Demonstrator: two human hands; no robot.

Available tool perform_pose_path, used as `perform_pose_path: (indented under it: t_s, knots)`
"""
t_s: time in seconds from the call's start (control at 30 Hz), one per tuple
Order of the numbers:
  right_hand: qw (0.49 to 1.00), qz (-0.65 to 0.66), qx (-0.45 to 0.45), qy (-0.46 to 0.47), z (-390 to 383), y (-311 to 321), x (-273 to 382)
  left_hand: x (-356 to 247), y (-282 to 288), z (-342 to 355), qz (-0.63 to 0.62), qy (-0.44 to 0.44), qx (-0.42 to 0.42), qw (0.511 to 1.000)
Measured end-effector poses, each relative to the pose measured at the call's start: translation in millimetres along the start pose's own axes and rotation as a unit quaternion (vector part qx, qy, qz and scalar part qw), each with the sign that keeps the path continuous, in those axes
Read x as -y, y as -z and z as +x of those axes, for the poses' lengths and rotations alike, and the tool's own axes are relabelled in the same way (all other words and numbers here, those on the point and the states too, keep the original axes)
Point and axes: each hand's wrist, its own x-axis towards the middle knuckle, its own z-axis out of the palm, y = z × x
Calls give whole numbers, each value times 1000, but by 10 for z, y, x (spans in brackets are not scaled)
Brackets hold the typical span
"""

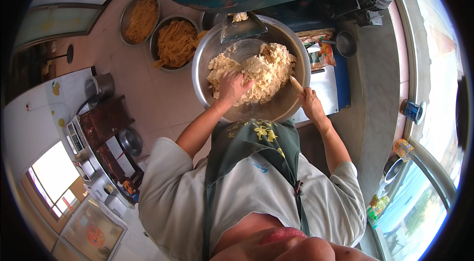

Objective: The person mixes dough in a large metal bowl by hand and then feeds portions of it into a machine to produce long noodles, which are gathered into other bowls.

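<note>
Crumbly dough [269, 71] heaps up in the metal bowl [199, 76], looking heavy but soft, likely to break if pinched; best cupped from underneath. The left hand [233, 89] rests on it, thumb spread; right hand [311, 105] fingers wrap a wooden stick [296, 84].

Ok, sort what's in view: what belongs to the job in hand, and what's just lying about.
In the job:
pale dough, under the left hand
metal bowl around it
wooden tool in the right hand

Apparently just lying about:
small pan
blue jar by the window
yellow strips
</note>
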Motion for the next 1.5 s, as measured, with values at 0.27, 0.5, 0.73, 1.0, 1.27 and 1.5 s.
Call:
perform_pose_path:
  t_s: [0.27,0.5,0.73,1.0,1.27,1.5]
  knots:
    - [1000,18,1,-7,269,845,592,6,85,-715,-48,44,30,997]
    - [993,36,-28,108,1027,498,931,201,5,46,-44,79,-15,996]
    - [991,-57,-64,101,1465,154,1098,389,-46,450,-137,219,122,958]
    - [994,-48,-37,91,1358,34,1030,353,-202,1017,-30,184,253,949]
    - [985,-61,-87,134,1578,540,1673,-1,-54,1242,44,140,276,950]
    - [965,-244,-14,90,2622,-47,1773,-152,-192,933,129,55,173,975]
